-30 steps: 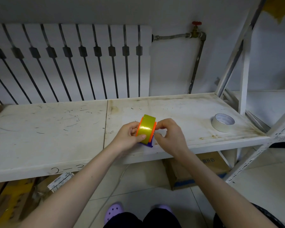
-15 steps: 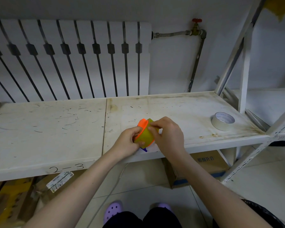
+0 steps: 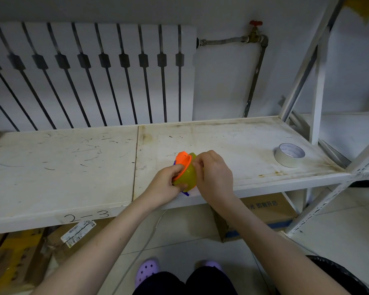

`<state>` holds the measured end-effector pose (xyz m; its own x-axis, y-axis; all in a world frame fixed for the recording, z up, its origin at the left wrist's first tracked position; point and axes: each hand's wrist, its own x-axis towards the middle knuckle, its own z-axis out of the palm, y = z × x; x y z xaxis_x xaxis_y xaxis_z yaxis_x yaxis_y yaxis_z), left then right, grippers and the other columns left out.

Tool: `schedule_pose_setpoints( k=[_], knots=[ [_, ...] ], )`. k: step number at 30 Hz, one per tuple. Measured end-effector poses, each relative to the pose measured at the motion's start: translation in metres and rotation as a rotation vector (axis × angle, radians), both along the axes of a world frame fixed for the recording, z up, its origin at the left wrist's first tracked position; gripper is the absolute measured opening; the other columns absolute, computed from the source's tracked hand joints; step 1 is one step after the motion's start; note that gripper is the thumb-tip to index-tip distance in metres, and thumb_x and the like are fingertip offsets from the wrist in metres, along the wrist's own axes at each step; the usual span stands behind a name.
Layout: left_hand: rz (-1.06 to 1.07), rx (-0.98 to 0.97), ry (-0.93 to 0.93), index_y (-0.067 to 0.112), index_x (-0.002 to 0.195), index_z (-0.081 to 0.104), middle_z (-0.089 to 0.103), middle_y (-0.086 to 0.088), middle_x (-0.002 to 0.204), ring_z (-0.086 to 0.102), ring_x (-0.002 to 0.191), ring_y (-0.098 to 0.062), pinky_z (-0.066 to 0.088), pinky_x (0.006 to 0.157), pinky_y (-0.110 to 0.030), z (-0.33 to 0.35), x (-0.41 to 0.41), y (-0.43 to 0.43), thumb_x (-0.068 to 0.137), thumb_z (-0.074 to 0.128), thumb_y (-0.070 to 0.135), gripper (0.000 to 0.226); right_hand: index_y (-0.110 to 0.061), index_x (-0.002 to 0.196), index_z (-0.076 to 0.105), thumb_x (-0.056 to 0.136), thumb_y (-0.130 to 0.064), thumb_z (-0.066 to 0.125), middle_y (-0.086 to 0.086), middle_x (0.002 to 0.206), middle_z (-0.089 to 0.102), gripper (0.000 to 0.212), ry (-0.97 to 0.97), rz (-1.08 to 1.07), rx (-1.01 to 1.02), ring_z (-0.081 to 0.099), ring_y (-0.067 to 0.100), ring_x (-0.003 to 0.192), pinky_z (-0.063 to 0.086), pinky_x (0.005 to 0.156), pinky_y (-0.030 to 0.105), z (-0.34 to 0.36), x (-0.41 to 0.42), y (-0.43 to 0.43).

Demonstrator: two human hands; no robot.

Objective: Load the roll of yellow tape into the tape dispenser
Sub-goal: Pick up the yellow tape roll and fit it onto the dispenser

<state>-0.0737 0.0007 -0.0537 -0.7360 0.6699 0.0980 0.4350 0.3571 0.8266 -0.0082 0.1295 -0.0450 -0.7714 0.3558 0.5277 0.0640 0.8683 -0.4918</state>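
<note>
both hands grasp the yellow tape roll (image 3: 189,177) in its orange dispenser (image 3: 182,162), left hand (image 3: 165,186) beneath, right hand (image 3: 213,177) over it, above the shelf (image 3: 73,167) front edge, well left of the white tape roll (image 3: 289,155).

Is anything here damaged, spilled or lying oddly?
Nothing spilled or broken. The white shelf is scratched and rust-stained near the white tape roll. Both hands hold the yellow tape tilted in its orange dispenser.

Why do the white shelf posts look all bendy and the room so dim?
Head view: the wide-angle lens bows straight lines near the edges, so the white metal shelf post leans and the white ribbed radiator fans outward; the lighting is soft and dim, without harsh glare; the hands, left hand and right hand, look slightly soft around the yellow tape roll.
</note>
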Motion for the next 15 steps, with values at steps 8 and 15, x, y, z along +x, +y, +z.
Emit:
schedule_pose_setpoints(
  k=[8, 15],
  knots=[
    [-0.012, 0.038, -0.067, 0.022, 0.087, 0.057, 0.061, 0.003, 0.082, 0.056, 0.069, -0.001, 0.045, 0.062, -0.011, -0.004, -0.001, -0.01, 0.086, 0.063, 0.005, 0.018, -0.006, 0.081, 0.053, 0.088, -0.011, 0.044, 0.01, 0.08, 0.057, 0.013, 0.023, 0.08, 0.103, 0.052, 0.024, 0.069, 0.039, 0.05, 0.034, 0.001, 0.003, -0.008],
    [0.027, 0.013, -0.117, -0.006, 0.092, 0.056, 0.058, -0.03, 0.087, 0.052, 0.074, -0.023, 0.041, 0.068, -0.034, -0.013, -0.005, -0.027, 0.081, 0.055, 0.051, 0.058, -0.008, 0.083, 0.054, 0.092, -0.011, 0.041, 0.007, 0.075, 0.058, 0.016, -0.015, 0.111, 0.085, 0.049, 0.021, 0.065, 0.04, 0.053, 0.035, 0.007, 0.003, -0.013]
  ],
)
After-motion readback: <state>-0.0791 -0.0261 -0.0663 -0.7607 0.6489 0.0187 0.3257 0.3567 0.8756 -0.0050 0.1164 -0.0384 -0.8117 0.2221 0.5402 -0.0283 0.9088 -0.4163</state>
